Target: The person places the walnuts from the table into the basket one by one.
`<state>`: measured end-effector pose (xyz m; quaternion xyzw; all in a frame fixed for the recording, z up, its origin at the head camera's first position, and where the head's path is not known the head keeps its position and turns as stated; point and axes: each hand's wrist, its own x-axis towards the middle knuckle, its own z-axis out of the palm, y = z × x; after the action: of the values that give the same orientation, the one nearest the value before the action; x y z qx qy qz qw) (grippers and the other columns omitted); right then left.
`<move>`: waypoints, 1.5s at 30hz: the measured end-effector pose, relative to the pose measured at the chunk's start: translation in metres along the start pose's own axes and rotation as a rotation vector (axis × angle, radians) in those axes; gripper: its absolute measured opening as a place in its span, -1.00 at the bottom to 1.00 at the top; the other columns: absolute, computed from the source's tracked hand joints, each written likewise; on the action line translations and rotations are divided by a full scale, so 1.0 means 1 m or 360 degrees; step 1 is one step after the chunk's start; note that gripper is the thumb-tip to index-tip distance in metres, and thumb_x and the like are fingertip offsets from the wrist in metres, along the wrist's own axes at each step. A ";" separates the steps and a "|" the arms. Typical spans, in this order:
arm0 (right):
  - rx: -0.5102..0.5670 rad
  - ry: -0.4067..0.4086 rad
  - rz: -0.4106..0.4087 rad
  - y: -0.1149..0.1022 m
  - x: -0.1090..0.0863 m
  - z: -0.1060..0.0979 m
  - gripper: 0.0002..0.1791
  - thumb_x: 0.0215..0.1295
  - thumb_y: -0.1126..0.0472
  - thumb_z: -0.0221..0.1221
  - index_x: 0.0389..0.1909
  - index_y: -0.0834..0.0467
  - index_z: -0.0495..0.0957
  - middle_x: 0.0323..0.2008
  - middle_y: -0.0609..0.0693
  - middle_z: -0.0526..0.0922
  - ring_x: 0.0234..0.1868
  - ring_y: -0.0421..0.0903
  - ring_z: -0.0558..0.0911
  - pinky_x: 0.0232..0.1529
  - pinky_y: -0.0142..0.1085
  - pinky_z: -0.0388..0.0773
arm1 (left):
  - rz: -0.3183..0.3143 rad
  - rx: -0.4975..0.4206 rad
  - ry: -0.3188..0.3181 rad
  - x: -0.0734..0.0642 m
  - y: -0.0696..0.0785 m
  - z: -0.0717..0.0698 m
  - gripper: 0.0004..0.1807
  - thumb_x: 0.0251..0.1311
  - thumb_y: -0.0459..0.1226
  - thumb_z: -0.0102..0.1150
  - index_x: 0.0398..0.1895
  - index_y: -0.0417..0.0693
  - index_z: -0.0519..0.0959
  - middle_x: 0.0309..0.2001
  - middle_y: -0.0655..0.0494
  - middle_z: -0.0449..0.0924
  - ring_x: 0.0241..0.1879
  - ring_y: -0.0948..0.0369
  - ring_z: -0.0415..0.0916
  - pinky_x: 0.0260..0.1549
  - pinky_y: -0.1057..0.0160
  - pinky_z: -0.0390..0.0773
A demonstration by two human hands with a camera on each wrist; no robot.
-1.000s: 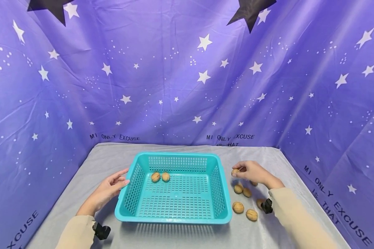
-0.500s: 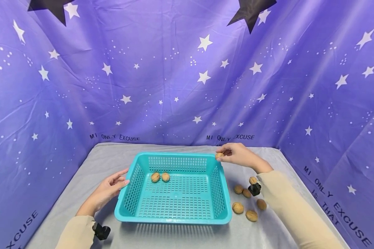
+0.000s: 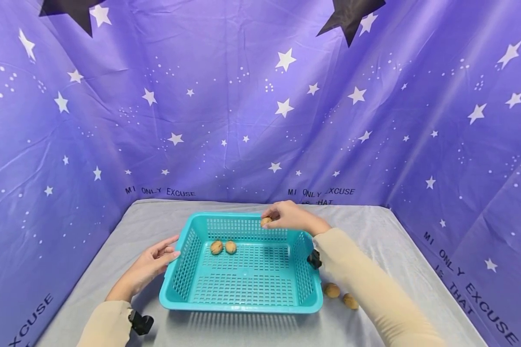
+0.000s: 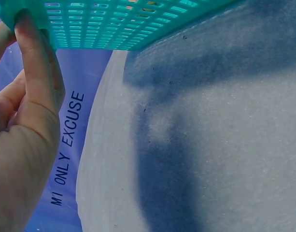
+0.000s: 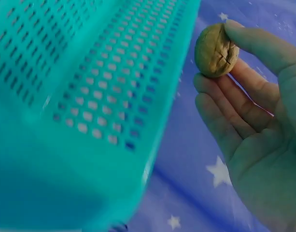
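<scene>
Over the back wall of the turquoise plastic basket (image 3: 243,307), my right hand (image 3: 288,216) pinches a walnut (image 3: 266,221) between thumb and fingers. The right wrist view shows this walnut (image 5: 216,50) at the fingertips, above and beside the basket's perforated wall (image 5: 104,92). Inside the basket, toward the back left, two walnuts (image 3: 223,247) lie side by side. My left hand (image 3: 154,258) holds the basket's left rim, its thumb at the edge. In the left wrist view, the left hand's fingers (image 4: 34,67) meet the rim from below.
Two walnuts (image 3: 341,296) show on the grey cloth (image 3: 373,226) right of the basket, partly beside the right sleeve (image 3: 364,284), which covers the area behind them. A purple star-printed curtain (image 3: 243,96) stands around the table.
My right hand has lifted a walnut from the cloth and carried it left over the basket's back right corner to above its back wall. My left hand has stayed at the rim.
</scene>
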<state>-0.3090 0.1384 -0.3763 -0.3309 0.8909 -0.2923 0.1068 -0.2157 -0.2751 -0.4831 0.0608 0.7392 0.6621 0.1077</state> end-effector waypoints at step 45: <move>-0.0021 -0.0109 0.0182 0.003 0.039 0.087 -0.56 0.29 0.16 0.37 0.16 0.18 0.62 0.09 0.02 0.67 0.04 -0.09 0.65 0.16 -0.16 0.54 | -0.0008 0.0003 0.0005 0.000 -0.002 0.001 -0.23 0.42 -0.23 0.19 0.58 -0.17 0.07 0.07 -0.15 0.51 -0.02 0.15 0.58 0.00 0.17 0.62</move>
<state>-0.3064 0.0759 -0.4481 -0.2901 0.9060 -0.2682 0.1516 -0.2155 -0.2748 -0.4852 0.0581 0.7401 0.6612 0.1082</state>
